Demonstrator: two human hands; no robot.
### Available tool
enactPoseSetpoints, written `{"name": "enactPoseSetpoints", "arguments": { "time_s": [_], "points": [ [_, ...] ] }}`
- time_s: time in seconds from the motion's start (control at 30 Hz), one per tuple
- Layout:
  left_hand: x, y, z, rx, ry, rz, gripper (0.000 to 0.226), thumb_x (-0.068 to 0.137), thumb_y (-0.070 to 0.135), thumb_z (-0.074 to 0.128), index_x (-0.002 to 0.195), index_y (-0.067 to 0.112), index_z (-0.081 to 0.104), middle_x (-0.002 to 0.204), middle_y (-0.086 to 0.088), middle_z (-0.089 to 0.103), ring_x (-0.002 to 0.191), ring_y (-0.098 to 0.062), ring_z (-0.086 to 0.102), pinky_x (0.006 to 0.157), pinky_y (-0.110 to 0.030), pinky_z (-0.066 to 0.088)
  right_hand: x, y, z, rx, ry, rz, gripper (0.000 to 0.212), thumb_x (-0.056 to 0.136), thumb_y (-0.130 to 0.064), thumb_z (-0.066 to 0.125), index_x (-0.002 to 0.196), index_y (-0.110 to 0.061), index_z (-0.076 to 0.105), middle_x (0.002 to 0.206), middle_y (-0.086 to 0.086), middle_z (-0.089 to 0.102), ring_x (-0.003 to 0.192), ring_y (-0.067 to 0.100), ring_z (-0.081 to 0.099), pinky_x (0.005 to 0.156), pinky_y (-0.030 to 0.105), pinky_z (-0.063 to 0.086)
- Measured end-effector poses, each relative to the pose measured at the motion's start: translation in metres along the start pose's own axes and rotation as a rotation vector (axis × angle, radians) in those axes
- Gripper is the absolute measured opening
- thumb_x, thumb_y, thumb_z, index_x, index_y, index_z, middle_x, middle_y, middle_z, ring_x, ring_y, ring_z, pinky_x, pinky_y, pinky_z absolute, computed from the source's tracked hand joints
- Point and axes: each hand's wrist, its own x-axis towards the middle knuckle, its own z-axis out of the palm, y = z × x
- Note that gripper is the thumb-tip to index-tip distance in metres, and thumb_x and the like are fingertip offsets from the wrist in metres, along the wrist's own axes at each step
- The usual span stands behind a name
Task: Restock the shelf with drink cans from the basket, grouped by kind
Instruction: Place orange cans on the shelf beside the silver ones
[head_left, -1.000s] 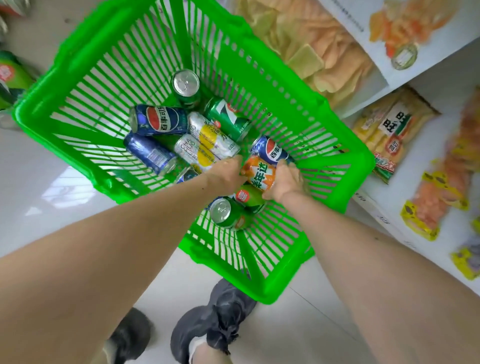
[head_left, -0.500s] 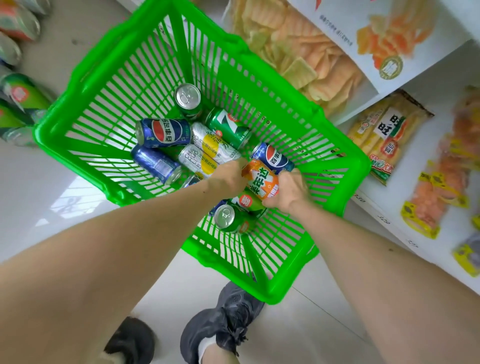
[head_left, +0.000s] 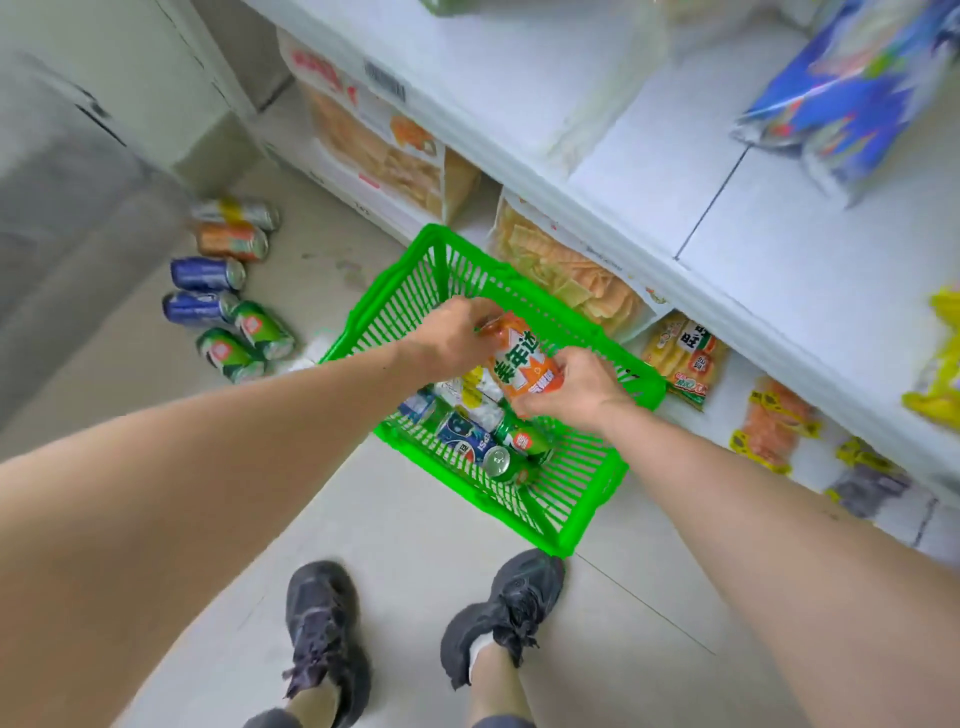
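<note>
Your left hand (head_left: 457, 332) curls its fingers round the top end of the orange printed drink can (head_left: 522, 358), and your right hand (head_left: 576, 387) wraps round its lower end, so both are grasping the one can. It tilts above the middle of the bright green slatted plastic basket (head_left: 582, 486), clear of the cans below it.

Those remaining cans lie loose on the basket's bottom: a green can (head_left: 511, 457) with its silver lid towards you, a dark blue cola can (head_left: 470, 436), and a pale can with yellow print (head_left: 470, 382) partly hidden under your hands.

Further out, the basket sits on the pale tiled floor (head_left: 415, 561) against the foot of the white metal shelf (head_left: 779, 249), which carries bagged snacks. A loose group of cans (head_left: 228, 296) lies on the floor to your left, green beside green, blue beside blue.

The risk now, as I judge it: with each hand on one end only, a smooth can may slip free as you let go with one hand, and fall onto the cans below. Swinging it shelfward, you could also clip the shelf's front edge, which overhangs the basket's far side.
</note>
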Motion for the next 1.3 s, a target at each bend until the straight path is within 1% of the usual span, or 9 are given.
{"name": "enactPoseSetpoints", "arguments": {
  "time_s": [0.2,0.33,0.5,0.67,0.87,1.03,1.13,1.23,1.3],
  "points": [
    [-0.072,0.060,-0.107,-0.076,-0.007,0.021,0.026,0.091,0.029,0.061,0.114,0.018,0.056,0.112,-0.011,0.065,0.102,-0.029,0.062,0.089,-0.040,0.052,-0.091,-0.079,-0.058,0.129,-0.001,-0.085,0.050,0.047,-0.047,0.090,0.082,-0.019,0.067,0.087,-0.004,0.074,0.083,0.016,0.070,0.083,0.039,0.056],
    [-0.119,0.103,-0.172,-0.139,-0.074,0.073,0.020,0.093,0.022,0.059,0.106,0.017,0.045,0.111,-0.017,0.065,0.088,-0.026,0.064,0.081,-0.044,0.054,-0.153,-0.128,-0.095,0.173,0.048,-0.144,0.043,0.054,-0.045,0.091,0.080,-0.024,0.064,0.089,-0.006,0.074,0.085,0.012,0.069,0.084,0.034,0.055],
    [-0.170,0.156,-0.240,-0.138,-0.103,0.175,0.020,0.093,0.014,0.060,0.106,0.012,0.045,0.108,-0.029,0.064,0.084,-0.029,0.062,0.084,-0.054,0.051,-0.220,-0.176,-0.138,0.280,0.135,-0.191,0.045,0.051,-0.042,0.092,0.082,-0.021,0.067,0.085,-0.006,0.075,0.084,0.013,0.071,0.085,0.035,0.056],
    [-0.219,0.210,-0.292,-0.084,-0.086,0.289,0.021,0.092,0.013,0.060,0.107,0.011,0.045,0.107,-0.025,0.063,0.079,-0.024,0.059,0.080,-0.046,0.054,-0.282,-0.211,-0.173,0.360,0.240,-0.223,0.043,0.050,-0.037,0.094,0.080,-0.020,0.067,0.085,-0.002,0.075,0.084,0.015,0.072,0.086,0.039,0.057],
    [-0.264,0.268,-0.331,0.006,-0.088,0.416,0.024,0.092,0.013,0.060,0.111,0.008,0.046,0.102,-0.022,0.062,0.078,-0.023,0.055,0.069,-0.036,0.049,-0.352,-0.236,-0.216,0.422,0.313,-0.275,0.042,0.058,-0.024,0.093,0.088,-0.024,0.064,0.090,-0.003,0.074,0.086,0.012,0.070,0.078,0.024,0.052],
    [-0.283,0.322,-0.346,0.032,-0.079,0.522,0.029,0.092,0.018,0.061,0.114,0.009,0.045,0.109,-0.014,0.064,0.085,-0.019,0.059,0.065,-0.021,0.051,-0.388,-0.238,-0.262,0.429,0.378,-0.274,0.051,0.054,-0.021,0.092,0.099,-0.018,0.068,0.092,-0.003,0.075,0.089,0.013,0.071,0.082,0.028,0.056],
    [-0.280,0.355,-0.347,0.052,-0.041,0.568,0.035,0.091,0.021,0.062,0.117,0.010,0.043,0.114,-0.013,0.061,0.094,-0.027,0.063,0.074,-0.033,0.054,-0.396,-0.234,-0.292,0.435,0.419,-0.271,0.057,0.051,-0.023,0.092,0.101,-0.017,0.065,0.092,-0.002,0.074,0.087,0.015,0.071,0.065,0.023,0.056],
    [-0.269,0.384,-0.344,0.085,0.003,0.601,0.043,0.092,0.023,0.062,0.125,0.009,0.039,0.117,-0.010,0.058,0.098,-0.026,0.060,0.072,-0.029,0.053,-0.393,-0.227,-0.319,0.436,0.484,-0.265,0.069,0.037,-0.039,0.088,0.099,-0.020,0.062,0.092,-0.003,0.074,0.087,0.015,0.071,0.081,0.038,0.060],
    [-0.256,0.403,-0.341,0.101,0.047,0.612,0.046,0.092,0.025,0.061,0.130,0.010,0.038,0.125,-0.012,0.055,0.106,-0.025,0.058,0.084,-0.035,0.052,-0.386,-0.221,-0.338,0.437,0.526,-0.266,0.070,0.036,-0.044,0.087,0.098,-0.021,0.061,0.093,-0.004,0.074,0.087,0.014,0.071,0.086,0.040,0.058]
  ]
}}
